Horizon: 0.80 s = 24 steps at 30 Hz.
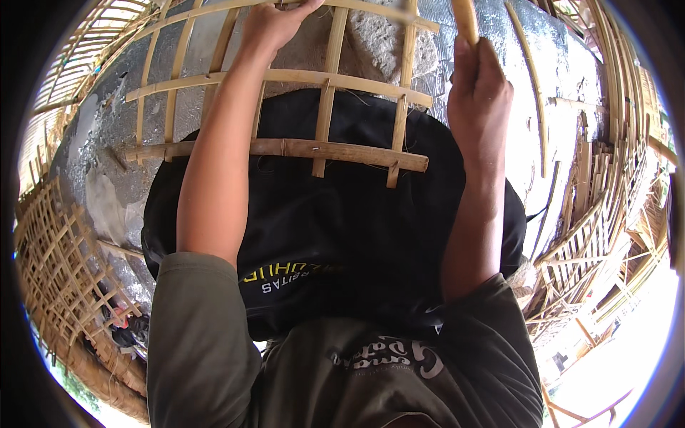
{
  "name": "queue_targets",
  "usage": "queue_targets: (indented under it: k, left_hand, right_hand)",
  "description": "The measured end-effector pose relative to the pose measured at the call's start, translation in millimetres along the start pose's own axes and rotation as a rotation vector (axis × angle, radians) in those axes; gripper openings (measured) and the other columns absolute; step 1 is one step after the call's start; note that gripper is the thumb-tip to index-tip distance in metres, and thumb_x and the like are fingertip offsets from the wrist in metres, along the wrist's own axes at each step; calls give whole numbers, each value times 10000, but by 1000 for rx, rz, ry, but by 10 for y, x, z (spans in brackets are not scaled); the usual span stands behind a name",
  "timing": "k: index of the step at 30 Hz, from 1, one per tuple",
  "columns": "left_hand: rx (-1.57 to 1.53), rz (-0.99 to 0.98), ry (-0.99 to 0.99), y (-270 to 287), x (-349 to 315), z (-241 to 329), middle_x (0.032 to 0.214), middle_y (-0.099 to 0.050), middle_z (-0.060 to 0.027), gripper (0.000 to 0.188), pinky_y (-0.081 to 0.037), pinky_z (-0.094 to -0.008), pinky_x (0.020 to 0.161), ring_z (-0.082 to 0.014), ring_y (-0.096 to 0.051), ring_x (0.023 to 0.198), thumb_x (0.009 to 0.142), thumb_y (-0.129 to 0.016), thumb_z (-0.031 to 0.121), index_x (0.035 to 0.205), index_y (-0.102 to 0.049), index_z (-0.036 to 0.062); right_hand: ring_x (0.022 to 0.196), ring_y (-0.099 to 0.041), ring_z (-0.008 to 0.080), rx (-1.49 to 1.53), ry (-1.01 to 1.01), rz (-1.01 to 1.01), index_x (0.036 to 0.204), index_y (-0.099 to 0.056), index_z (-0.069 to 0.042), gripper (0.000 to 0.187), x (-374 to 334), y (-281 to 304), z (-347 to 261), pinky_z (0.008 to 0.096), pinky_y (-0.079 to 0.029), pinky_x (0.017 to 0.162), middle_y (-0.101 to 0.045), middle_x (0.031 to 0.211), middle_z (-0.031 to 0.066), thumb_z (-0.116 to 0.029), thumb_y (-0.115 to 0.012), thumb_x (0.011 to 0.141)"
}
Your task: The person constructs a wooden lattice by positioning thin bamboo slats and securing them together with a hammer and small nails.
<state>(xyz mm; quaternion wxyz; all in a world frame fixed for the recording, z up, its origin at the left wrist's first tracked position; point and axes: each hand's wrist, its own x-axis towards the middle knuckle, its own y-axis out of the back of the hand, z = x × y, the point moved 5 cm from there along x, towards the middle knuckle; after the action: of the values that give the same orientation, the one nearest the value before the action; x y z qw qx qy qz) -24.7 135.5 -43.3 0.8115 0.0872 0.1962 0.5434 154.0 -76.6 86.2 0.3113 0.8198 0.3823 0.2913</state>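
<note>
The bamboo lattice [314, 107] lay across the upper middle of the frame, its flat slats crossing over a black cloth [335, 235] spread on the person's lap. The left hand [275, 25], at the top centre, was curled over the lattice's topmost slat, fingers closed on it. The right hand [479, 96], at the upper right, was closed around a single bamboo strip [465, 20] that rose out of the fist toward the top edge, just to the right of the lattice's right-hand upright.

From here, the loose strip looked the likeliest source of trouble: held only at one end, it could twist or snag on a crossing slat and spring out of the grip. The lattice was pinned by one hand at its far edge only, so a push from the strip could shift or tilt it on the cloth. Split bamboo edges could also cut bare fingers.

More woven bamboo panels [61, 271] stood at the lower left, and stacked bamboo strips [599, 214] at the right.
</note>
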Motion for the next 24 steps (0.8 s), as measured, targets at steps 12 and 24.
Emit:
queue_targets:
  k: [12,24]
  left_hand:
    - [48,34,2,8,74,-72,1193,-666,-194,847,-515,-370,916,-266,-650,1080,746,-855,484,1318,-545,-58]
    - [83,71,-53,-11,120,-89,1244,-634,-218,883,-497,-380,952,-292,-621,1136,743,-831,539,1322,-545,-63]
  right_hand:
    - [546,-615,411,40,-65,38,841,-526,-16,273,-27,-100,105,426,-426,464,-591,599,190,-220,-565,1017]
    - [680,-621,476,59,-150,-17,886,-572,-7,275,-2,-103,240,495,-477,606,-624,689,246,-254,-567,1007]
